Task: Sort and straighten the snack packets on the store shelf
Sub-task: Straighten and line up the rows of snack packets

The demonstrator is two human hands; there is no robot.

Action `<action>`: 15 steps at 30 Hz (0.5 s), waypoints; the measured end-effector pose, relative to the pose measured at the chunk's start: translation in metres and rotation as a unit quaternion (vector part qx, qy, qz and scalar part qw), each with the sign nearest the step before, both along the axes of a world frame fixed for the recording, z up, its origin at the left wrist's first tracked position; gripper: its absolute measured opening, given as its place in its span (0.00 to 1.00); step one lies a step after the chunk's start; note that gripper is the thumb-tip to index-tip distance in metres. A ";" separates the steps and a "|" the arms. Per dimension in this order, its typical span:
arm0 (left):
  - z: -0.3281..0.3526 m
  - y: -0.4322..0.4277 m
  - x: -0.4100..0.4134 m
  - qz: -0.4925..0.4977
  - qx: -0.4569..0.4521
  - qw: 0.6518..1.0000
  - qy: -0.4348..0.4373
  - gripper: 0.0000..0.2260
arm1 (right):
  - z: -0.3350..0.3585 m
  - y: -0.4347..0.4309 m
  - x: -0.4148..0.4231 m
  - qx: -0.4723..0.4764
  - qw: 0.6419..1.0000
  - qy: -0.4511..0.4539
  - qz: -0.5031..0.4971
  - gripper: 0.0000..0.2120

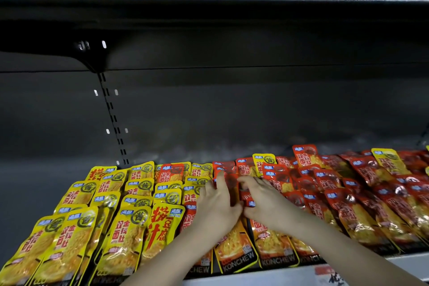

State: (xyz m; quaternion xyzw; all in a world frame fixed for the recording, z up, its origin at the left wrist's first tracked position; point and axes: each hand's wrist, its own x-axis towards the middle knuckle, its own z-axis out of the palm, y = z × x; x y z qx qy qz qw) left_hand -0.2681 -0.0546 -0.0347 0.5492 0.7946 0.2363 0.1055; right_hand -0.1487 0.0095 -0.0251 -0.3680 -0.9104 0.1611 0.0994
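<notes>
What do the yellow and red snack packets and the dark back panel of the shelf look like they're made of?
The yellow packets: probably glossy plastic film; glare, creases and a clear window showing the food. The red packets: the same shiny film, with bright glare spots. The back panel: likely painted metal, dull dark grey, with a slotted upright strip.

A dark grey back panel (255,111) stands behind, with a slotted rail (113,121) running down it. Above, a black upper shelf (232,14) on a bracket (94,56) catches pale light along its edge.
</notes>
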 end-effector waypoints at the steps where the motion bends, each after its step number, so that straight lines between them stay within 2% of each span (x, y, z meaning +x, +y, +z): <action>1: 0.000 0.001 0.000 0.007 0.004 1.000 -0.010 0.34 | -0.002 0.001 0.001 0.006 1.000 0.007 -0.002 0.33; 7: -0.003 0.005 0.002 0.031 0.021 0.999 -0.033 0.36 | -0.008 0.000 0.000 0.040 0.999 -0.019 0.002 0.32; 10: -0.003 0.005 0.000 0.034 0.053 0.996 -0.066 0.32 | -0.008 0.004 0.000 0.018 1.000 -0.012 0.009 0.33; 15: -0.003 -0.002 -0.005 0.018 0.121 0.984 -0.127 0.26 | -0.011 0.012 0.007 0.008 1.000 0.013 0.022 0.28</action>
